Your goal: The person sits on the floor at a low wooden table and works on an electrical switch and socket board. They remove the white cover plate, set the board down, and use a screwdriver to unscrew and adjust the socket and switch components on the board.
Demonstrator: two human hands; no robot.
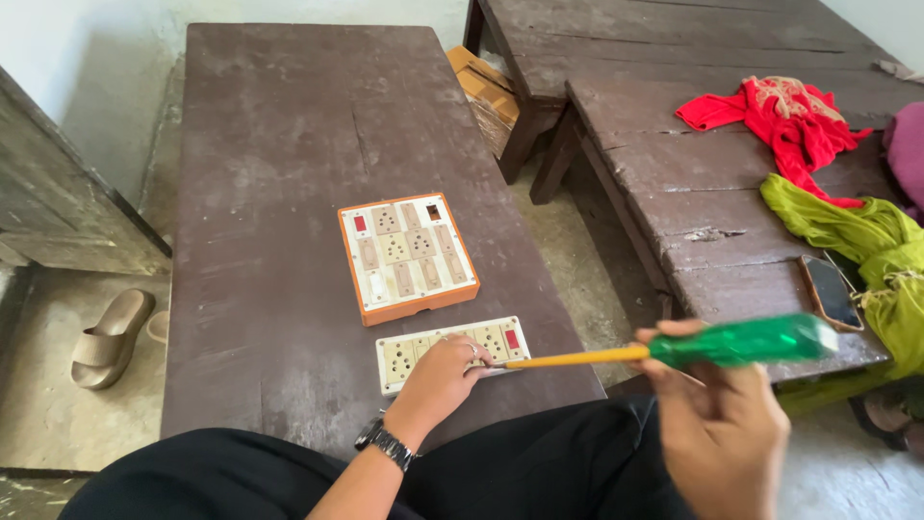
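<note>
Head view: I see my right hand (717,424) gripping a green-handled screwdriver (664,351), its tip at the white socket strip (452,352) my left hand (438,380) presses down near the table's (279,144) front edge. Beyond lies an orange-framed switchboard (408,255), then bare brown tabletop.

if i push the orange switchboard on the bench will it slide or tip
The orange switchboard looks flat, rigid and low, lying face up on the bench, so it would probably slide, not tip. The dusty wood may drag on it somewhat. It probably feels light.
</note>
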